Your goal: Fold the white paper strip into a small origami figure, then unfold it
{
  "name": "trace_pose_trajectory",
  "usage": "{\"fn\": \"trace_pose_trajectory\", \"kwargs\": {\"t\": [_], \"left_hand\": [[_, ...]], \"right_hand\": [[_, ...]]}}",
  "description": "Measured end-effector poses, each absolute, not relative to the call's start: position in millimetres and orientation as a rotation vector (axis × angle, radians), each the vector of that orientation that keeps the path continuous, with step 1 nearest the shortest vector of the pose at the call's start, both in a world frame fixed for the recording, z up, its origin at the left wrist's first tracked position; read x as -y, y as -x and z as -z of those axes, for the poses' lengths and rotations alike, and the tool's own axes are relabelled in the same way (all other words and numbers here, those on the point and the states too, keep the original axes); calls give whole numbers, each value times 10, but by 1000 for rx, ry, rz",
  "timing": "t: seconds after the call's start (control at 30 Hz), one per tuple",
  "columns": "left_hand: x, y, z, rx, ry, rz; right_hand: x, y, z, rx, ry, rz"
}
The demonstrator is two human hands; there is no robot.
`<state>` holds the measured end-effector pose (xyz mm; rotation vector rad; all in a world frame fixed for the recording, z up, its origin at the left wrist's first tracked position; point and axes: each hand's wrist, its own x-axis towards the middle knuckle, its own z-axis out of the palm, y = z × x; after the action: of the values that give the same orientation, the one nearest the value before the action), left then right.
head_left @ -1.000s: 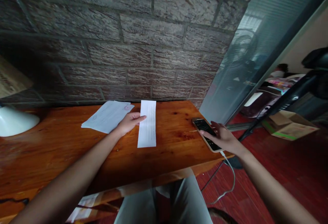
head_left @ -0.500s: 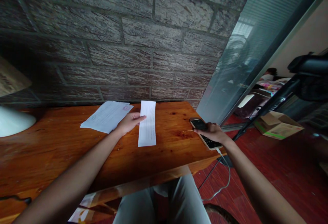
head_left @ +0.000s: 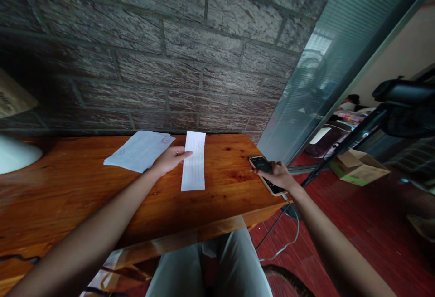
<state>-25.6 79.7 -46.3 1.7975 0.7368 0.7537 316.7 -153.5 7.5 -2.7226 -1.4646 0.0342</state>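
My left hand (head_left: 171,160) pinches a narrow white paper strip (head_left: 194,172) between thumb and fingers at its left edge. The paper bears faint lines of print. Left of that hand lies a stack of white printed sheets (head_left: 136,151), the top one with a round reddish stamp. My right hand (head_left: 276,174) spans a smartphone (head_left: 262,164) at the table's right end, thumb by its left edge and fingers curled at its right. The phone has a dark screen and a pale rim. A thin pale line shows on the wood near the thumb; I cannot tell what it is.
The wooden table (head_left: 224,183) stands against a stone-block wall (head_left: 217,79). A white cable (head_left: 295,236) runs from the phone towards the floor. At left is a white rounded object (head_left: 18,154). An open cardboard box (head_left: 360,167) and a black stand (head_left: 346,140) are at right.
The view has shifted slightly. Both hands keep their hold and place, the left on the paper strip and the right on the phone.
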Motion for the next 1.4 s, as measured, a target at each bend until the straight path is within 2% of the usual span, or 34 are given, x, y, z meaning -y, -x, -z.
{"fn": "trace_pose_trajectory", "kwargs": {"t": [0.5, 0.63, 0.77, 0.93, 1.13, 1.4], "left_hand": [[-766, 266, 427, -743, -1797, -747], [-757, 270, 421, -712, -1803, -743], [-752, 271, 413, -709, -1802, -739], [-759, 273, 413, -736, -1777, -720], [-774, 278, 439, -756, -1770, -715], [-778, 281, 469, -747, -1717, -700]], "right_hand": [[1520, -3134, -110, 1470, 2728, -34], [1668, -3256, -147, 1471, 2576, -195], [2082, -3346, -159, 1310, 2280, -208], [2629, -3195, -97, 1566, 2091, 70], [2898, -3057, 82, 1737, 2118, 129], [2717, -3084, 219, 1735, 2125, 166]]}}
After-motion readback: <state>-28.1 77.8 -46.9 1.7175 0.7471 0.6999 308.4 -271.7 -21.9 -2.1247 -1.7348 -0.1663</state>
